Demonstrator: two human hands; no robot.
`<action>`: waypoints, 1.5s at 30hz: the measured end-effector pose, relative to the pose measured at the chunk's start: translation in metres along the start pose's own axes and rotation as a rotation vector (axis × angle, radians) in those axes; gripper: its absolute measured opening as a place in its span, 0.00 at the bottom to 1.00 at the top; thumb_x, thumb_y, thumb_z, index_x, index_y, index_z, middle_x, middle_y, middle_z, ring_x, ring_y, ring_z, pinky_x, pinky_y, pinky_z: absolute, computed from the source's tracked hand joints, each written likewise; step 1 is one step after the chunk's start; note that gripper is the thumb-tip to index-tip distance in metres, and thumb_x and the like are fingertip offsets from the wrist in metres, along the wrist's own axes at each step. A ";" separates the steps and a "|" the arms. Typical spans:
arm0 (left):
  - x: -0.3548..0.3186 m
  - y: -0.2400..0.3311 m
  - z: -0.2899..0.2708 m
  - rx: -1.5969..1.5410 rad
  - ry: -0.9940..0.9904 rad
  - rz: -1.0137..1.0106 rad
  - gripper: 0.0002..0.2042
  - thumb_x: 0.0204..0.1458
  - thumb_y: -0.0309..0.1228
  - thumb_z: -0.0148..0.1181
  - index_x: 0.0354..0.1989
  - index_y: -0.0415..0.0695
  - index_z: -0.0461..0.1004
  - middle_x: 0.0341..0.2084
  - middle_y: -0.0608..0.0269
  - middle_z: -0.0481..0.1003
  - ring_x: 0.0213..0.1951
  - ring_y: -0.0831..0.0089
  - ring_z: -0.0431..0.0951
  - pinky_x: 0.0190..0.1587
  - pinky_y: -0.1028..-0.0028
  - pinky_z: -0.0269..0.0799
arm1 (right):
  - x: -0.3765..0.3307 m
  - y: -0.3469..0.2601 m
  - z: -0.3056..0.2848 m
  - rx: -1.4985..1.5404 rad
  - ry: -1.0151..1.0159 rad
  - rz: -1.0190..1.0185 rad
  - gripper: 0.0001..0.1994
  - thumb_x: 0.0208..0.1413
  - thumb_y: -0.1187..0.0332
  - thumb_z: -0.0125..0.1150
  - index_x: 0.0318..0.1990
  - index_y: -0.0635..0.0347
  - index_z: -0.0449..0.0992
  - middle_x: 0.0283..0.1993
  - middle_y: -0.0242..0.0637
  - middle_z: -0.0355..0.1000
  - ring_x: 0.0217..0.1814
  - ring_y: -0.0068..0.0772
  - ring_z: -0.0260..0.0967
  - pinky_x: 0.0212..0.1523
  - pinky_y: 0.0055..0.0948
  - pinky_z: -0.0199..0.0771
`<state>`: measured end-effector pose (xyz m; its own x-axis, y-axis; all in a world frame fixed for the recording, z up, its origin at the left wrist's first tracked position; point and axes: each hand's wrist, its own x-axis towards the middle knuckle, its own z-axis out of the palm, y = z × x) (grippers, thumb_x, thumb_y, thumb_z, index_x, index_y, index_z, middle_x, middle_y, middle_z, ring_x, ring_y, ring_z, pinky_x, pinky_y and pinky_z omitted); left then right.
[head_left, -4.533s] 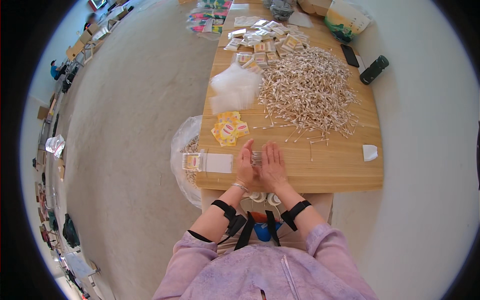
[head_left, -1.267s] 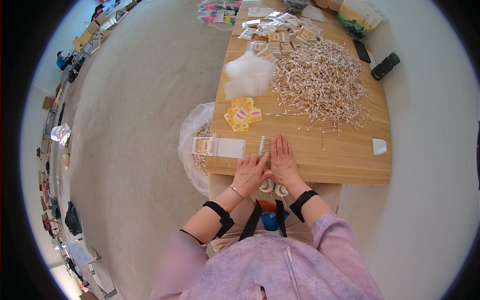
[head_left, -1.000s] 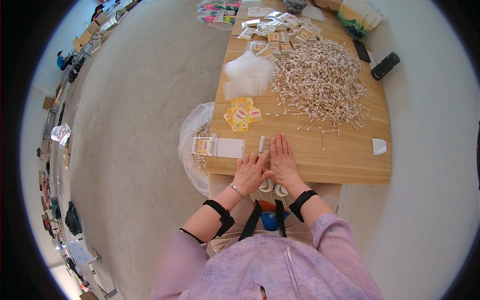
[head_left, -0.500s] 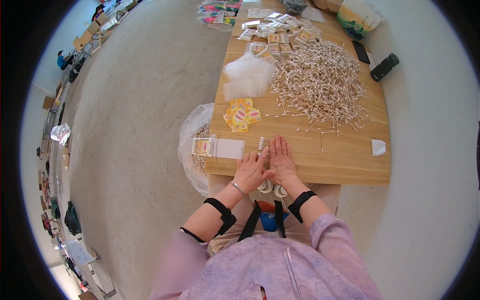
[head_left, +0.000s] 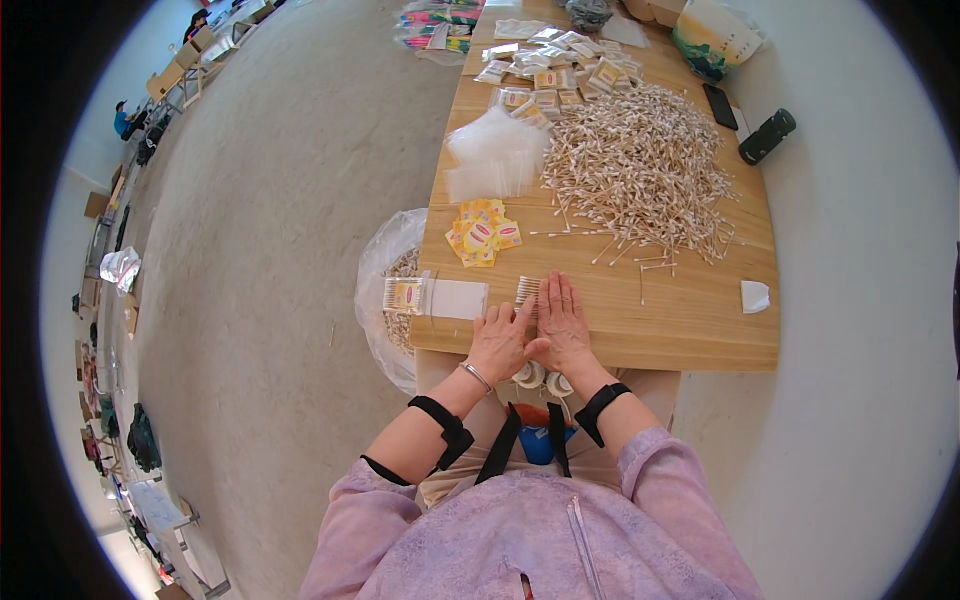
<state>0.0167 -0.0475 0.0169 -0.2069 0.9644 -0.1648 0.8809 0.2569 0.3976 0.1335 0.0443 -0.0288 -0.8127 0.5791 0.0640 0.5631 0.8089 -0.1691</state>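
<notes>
A small row of cotton swabs [head_left: 527,288] lies on the table near its front edge, partly covered by my fingers. My left hand [head_left: 500,340] rests just left of and below it, fingers apart, index fingertip at the swabs. Flat on the wood, my right hand [head_left: 564,325] stretches its fingers along the swabs' right side. The two thumbs meet or overlap between the hands. To the left, a clear packet [head_left: 404,295] with swabs and a yellow card inside lies at the table edge, next to a white card [head_left: 459,299].
A big heap of loose swabs [head_left: 640,165] covers the table's far right. Yellow cards [head_left: 482,235], clear bags [head_left: 495,150] and filled packets [head_left: 560,75] lie left and beyond. A phone [head_left: 720,106] and black bottle [head_left: 768,137] stand by the wall. A plastic sack [head_left: 372,300] sits below the left edge.
</notes>
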 end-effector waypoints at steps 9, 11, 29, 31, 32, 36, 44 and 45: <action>0.003 0.002 -0.004 0.008 -0.025 -0.027 0.36 0.51 0.53 0.52 0.66 0.51 0.51 0.44 0.52 0.65 0.47 0.55 0.66 0.49 0.56 0.59 | 0.001 0.000 0.002 0.020 0.005 0.004 0.48 0.44 0.47 0.53 0.66 0.73 0.42 0.71 0.56 0.34 0.75 0.51 0.27 0.72 0.44 0.25; 0.008 0.001 -0.001 0.025 -0.016 -0.031 0.36 0.51 0.54 0.52 0.66 0.51 0.52 0.44 0.53 0.66 0.46 0.56 0.67 0.47 0.57 0.60 | 0.002 -0.001 0.005 -0.090 0.029 0.012 0.46 0.45 0.51 0.52 0.66 0.73 0.43 0.71 0.57 0.34 0.75 0.50 0.27 0.72 0.44 0.25; 0.020 -0.004 -0.006 0.020 -0.090 -0.052 0.32 0.55 0.47 0.50 0.66 0.50 0.49 0.45 0.53 0.69 0.47 0.56 0.70 0.46 0.53 0.66 | 0.002 -0.003 -0.003 0.092 0.042 0.014 0.42 0.45 0.53 0.51 0.64 0.74 0.48 0.70 0.59 0.38 0.75 0.52 0.30 0.72 0.45 0.26; 0.019 -0.005 -0.004 0.031 -0.099 -0.038 0.32 0.55 0.45 0.50 0.66 0.50 0.49 0.45 0.54 0.69 0.47 0.56 0.70 0.46 0.54 0.66 | 0.001 -0.004 -0.004 0.089 0.041 0.017 0.42 0.45 0.53 0.51 0.64 0.74 0.48 0.70 0.59 0.38 0.75 0.52 0.30 0.72 0.45 0.26; 0.019 -0.006 -0.003 0.027 -0.086 -0.027 0.32 0.54 0.44 0.51 0.66 0.50 0.49 0.45 0.53 0.69 0.47 0.55 0.70 0.46 0.54 0.66 | 0.001 -0.004 -0.004 0.087 0.040 0.018 0.42 0.45 0.53 0.51 0.64 0.74 0.49 0.70 0.60 0.39 0.75 0.52 0.30 0.72 0.45 0.26; 0.021 -0.003 -0.005 -0.021 -0.045 -0.033 0.32 0.52 0.39 0.55 0.65 0.49 0.50 0.44 0.52 0.70 0.46 0.55 0.72 0.45 0.55 0.67 | 0.001 -0.002 -0.002 0.038 0.038 0.022 0.43 0.45 0.53 0.52 0.64 0.74 0.48 0.70 0.59 0.39 0.75 0.52 0.30 0.72 0.45 0.26; 0.030 -0.012 0.004 -0.031 -0.041 -0.025 0.36 0.48 0.38 0.59 0.65 0.49 0.50 0.42 0.52 0.73 0.43 0.54 0.74 0.43 0.57 0.70 | 0.002 -0.005 -0.005 0.067 0.003 0.023 0.46 0.43 0.49 0.54 0.65 0.73 0.47 0.70 0.59 0.38 0.75 0.52 0.30 0.72 0.45 0.25; 0.030 -0.015 0.007 -0.048 -0.045 -0.040 0.37 0.47 0.38 0.60 0.66 0.51 0.50 0.42 0.54 0.73 0.44 0.56 0.74 0.43 0.55 0.69 | 0.003 -0.006 -0.006 0.069 0.004 0.022 0.46 0.43 0.49 0.54 0.65 0.73 0.47 0.70 0.59 0.38 0.75 0.52 0.30 0.72 0.45 0.25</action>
<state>0.0001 -0.0226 -0.0003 -0.2216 0.9496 -0.2215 0.8506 0.2993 0.4322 0.1288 0.0417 -0.0218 -0.7998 0.5969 0.0637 0.5688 0.7875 -0.2375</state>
